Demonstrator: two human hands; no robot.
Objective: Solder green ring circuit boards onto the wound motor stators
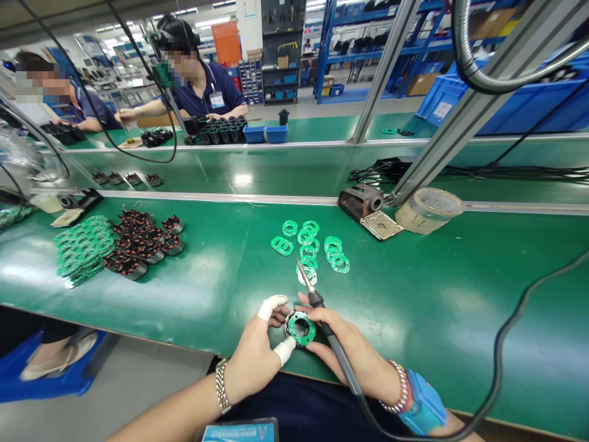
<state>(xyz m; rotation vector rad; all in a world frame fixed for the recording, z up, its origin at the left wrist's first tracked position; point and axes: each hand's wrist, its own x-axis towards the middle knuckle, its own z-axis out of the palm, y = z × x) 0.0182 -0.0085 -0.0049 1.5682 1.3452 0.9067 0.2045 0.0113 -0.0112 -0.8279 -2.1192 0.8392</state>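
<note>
Near the table's front edge, my left hand (257, 350), with white finger cots on thumb and forefinger, grips the side of a motor stator (288, 324). A green ring-shaped circuit board (301, 329) lies on top of the stator. My right hand (345, 341) holds a soldering iron (334, 344) whose tip points up and away from me. Fingers of that same hand also touch the right side of the board and stator. Just beyond, several loose green ring boards (307, 236) lie on the green table.
On the left stand a pile of stators (138, 242) and stacked green boards (85, 248). Behind the loose boards are a soldering iron stand (361, 202) and a tape roll (430, 210). The iron's cable (499, 344) loops along the right. Two co-workers (202, 86) sit across the bench.
</note>
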